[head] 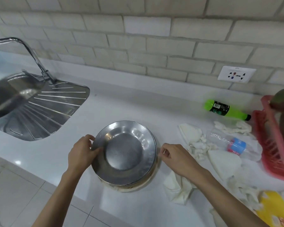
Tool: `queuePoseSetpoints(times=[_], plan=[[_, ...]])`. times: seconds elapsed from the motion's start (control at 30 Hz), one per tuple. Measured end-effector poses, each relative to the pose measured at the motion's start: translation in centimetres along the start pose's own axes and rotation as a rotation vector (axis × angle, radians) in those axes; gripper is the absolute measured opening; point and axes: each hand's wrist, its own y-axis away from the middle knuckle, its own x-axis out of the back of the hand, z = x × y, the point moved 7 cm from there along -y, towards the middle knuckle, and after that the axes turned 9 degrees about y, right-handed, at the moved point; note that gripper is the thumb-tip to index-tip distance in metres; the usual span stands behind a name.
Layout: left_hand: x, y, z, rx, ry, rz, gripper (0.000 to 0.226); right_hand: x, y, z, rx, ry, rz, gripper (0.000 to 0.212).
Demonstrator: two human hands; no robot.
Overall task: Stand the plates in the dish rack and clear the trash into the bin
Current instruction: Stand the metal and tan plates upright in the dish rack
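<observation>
Two hands at steel plate stack, mid counter.
L hand grips top rim at 9 o'clock; R hand, fingers curled by rim at 3 o'clock, grip unclear. Red rack farther at 3 o'clock.

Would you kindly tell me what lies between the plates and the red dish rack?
The head view shows the right hand, crumpled white napkins and a clear plastic bottle between the plates and the dish rack.

Home kitchen, steel sink with tap, white counter, tiled wall, wall socket
</observation>
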Motion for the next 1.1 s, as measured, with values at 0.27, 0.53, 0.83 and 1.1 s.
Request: queuePoseSetpoints(times=[0.27,0.53,0.83,1.1], plan=[[2.1,0.6,1.7,-0.070,0.452,0.036,0.033,-0.7,0.4,1.1,-0.028,-0.032,-0.020,0.016],[2.1,3.8,5.9,-0.059,0.801,0.029,0.029,1.3,1.7,3.1,-0.091,-0.286,0.062,0.023],[-4.5,9.0,14.8,-0.021,0.991,-0.154,0.025,6.9,8.2,9.5,-0.162,-0.601,0.255,0.026],[-12.7,17.4,23.5,-0.028,0.995,-0.336,0.045,12.7,19.3,16.7,-0.182,-0.765,0.417,0.026]])
